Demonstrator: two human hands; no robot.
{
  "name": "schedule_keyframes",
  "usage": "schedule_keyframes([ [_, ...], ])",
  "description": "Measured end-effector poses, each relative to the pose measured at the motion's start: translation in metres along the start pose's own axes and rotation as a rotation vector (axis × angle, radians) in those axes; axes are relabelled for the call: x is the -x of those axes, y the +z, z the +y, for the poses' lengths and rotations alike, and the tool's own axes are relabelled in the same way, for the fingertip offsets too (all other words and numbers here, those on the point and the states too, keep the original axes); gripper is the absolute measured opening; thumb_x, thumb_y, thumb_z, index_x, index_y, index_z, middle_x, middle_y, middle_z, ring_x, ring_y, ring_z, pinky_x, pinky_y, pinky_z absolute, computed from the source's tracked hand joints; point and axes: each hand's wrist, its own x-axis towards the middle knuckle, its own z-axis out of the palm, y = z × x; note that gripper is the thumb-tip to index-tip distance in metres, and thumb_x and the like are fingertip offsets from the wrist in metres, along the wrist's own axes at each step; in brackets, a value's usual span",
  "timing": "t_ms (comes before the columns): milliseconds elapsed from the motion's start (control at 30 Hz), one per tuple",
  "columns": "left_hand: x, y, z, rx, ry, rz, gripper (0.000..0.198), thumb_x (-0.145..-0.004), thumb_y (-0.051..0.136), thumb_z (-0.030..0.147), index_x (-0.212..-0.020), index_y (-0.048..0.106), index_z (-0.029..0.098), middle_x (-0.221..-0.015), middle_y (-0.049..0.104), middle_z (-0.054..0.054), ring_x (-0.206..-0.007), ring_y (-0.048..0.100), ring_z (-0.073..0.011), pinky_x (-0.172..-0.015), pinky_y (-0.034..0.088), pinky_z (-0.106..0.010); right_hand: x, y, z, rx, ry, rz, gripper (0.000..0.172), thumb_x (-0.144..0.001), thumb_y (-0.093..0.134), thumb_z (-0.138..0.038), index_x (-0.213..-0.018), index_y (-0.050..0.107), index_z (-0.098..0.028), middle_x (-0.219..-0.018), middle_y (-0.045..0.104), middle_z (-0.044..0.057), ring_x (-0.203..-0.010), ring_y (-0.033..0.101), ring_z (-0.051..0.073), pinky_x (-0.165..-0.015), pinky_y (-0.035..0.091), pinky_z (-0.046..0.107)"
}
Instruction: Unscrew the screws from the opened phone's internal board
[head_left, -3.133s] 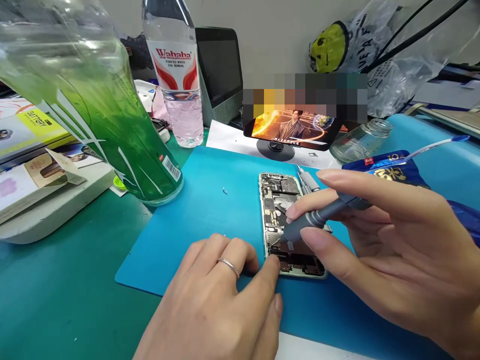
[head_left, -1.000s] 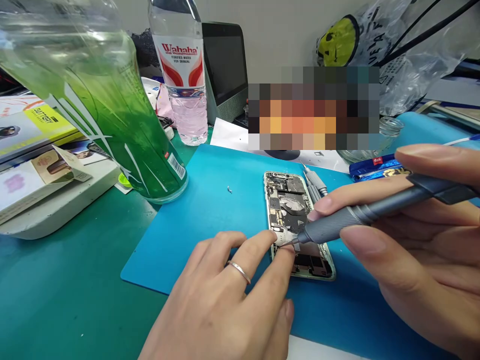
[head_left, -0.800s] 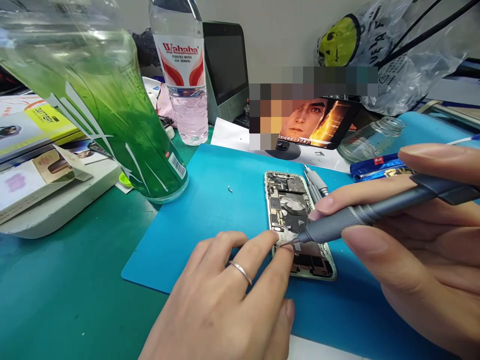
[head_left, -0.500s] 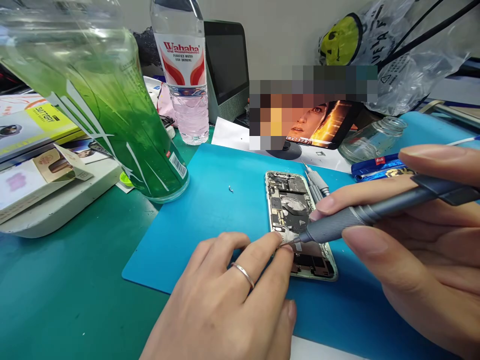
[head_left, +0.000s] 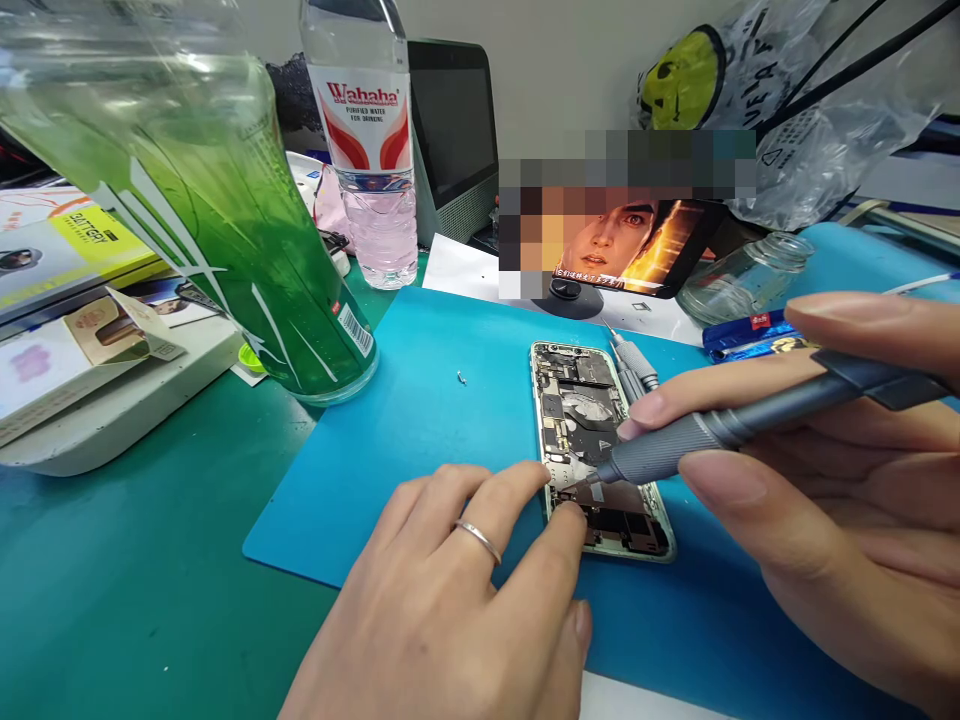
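An opened phone with its circuit boards bare lies on a blue mat. My left hand rests flat on the mat, its fingertips touching the phone's left edge; a ring sits on one finger. My right hand grips a grey precision screwdriver like a pen. The screwdriver's tip touches the phone's board near the middle, just above my left fingertips. A second grey driver lies along the phone's right side.
A big green bottle leans in at the left, a Wahaha water bottle behind it. A phone on a stand plays video. A glass jar, a blue packet, plastic bags and boxes crowd the edges. A tiny screw lies on the mat.
My left fingertips have crept from the phone's lower left corner up to its middle edge, beside the screwdriver tip. The screwdriver has tilted flatter, its tip staying on the board.
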Motion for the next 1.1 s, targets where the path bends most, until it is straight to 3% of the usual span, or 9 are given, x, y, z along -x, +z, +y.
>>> schedule_keyframes([
  [200,0.002,0.000,-0.003,-0.019,0.003,-0.023,0.038,-0.119,0.054,0.029,-0.155,0.066,0.027,-0.145,0.073,-0.010,-0.119,0.070,-0.0297,-0.083,0.068,-0.045,0.000,-0.003,0.003,0.041,-0.062,-0.124,0.054,-0.107,0.080,-0.048,-0.158,0.067,-0.057,-0.149,0.076,0.001,-0.097,0.084,0.026,-0.075,0.080,0.044],
  [300,0.001,0.000,-0.008,-0.024,0.051,-0.041,0.038,-0.119,0.058,0.035,-0.155,0.066,0.027,-0.144,0.072,-0.010,-0.116,0.071,-0.0295,-0.081,0.069,-0.044,-0.005,-0.004,0.000,0.138,-0.077,-0.204,0.058,-0.111,0.076,-0.044,-0.165,0.060,-0.058,-0.137,0.081,0.000,-0.102,0.085,0.025,-0.089,0.080,0.043],
  [400,0.000,-0.001,-0.009,-0.020,0.041,-0.051,0.037,-0.119,0.057,0.032,-0.154,0.065,0.026,-0.145,0.071,-0.010,-0.118,0.071,-0.0294,-0.082,0.070,-0.045,-0.009,-0.005,0.000,0.190,-0.180,-0.200,0.059,-0.109,0.079,-0.037,-0.165,0.065,-0.049,-0.123,0.087,0.002,-0.102,0.087,0.025,-0.100,0.078,0.042],
  [500,0.002,-0.002,-0.007,-0.012,0.039,-0.066,0.037,-0.119,0.058,0.032,-0.155,0.065,0.025,-0.144,0.071,-0.009,-0.117,0.071,-0.0287,-0.082,0.070,-0.046,-0.011,-0.005,0.004,0.146,-0.212,-0.180,0.058,-0.104,0.085,-0.030,-0.159,0.072,-0.042,-0.119,0.089,0.003,-0.099,0.089,0.027,-0.093,0.080,0.042],
  [767,0.003,0.000,-0.008,-0.019,0.060,-0.041,0.038,-0.119,0.058,0.031,-0.155,0.066,0.024,-0.141,0.072,-0.009,-0.117,0.069,-0.0282,-0.082,0.068,-0.044,-0.005,-0.006,0.003,0.269,-0.121,-0.199,0.055,-0.110,0.076,-0.051,-0.164,0.064,-0.052,-0.129,0.085,0.002,-0.089,0.085,0.024,-0.097,0.079,0.047],
  [933,0.002,-0.001,-0.011,-0.025,0.063,-0.041,0.038,-0.119,0.059,0.033,-0.155,0.066,0.025,-0.140,0.072,-0.009,-0.116,0.068,-0.0278,-0.080,0.067,-0.042,-0.006,-0.007,0.006,0.261,-0.226,-0.216,0.060,-0.110,0.076,-0.044,-0.168,0.061,-0.047,-0.129,0.085,0.004,-0.092,0.086,0.025,-0.094,0.079,0.044],
  [1100,0.002,-0.001,-0.008,-0.026,0.056,-0.046,0.037,-0.119,0.058,0.033,-0.154,0.066,0.025,-0.139,0.072,-0.008,-0.115,0.068,-0.0278,-0.078,0.067,-0.042,-0.006,-0.005,0.004,0.300,-0.181,-0.237,0.060,-0.112,0.073,-0.046,-0.169,0.057,-0.056,-0.130,0.085,-0.001,-0.095,0.086,0.021,-0.103,0.076,0.040],
])
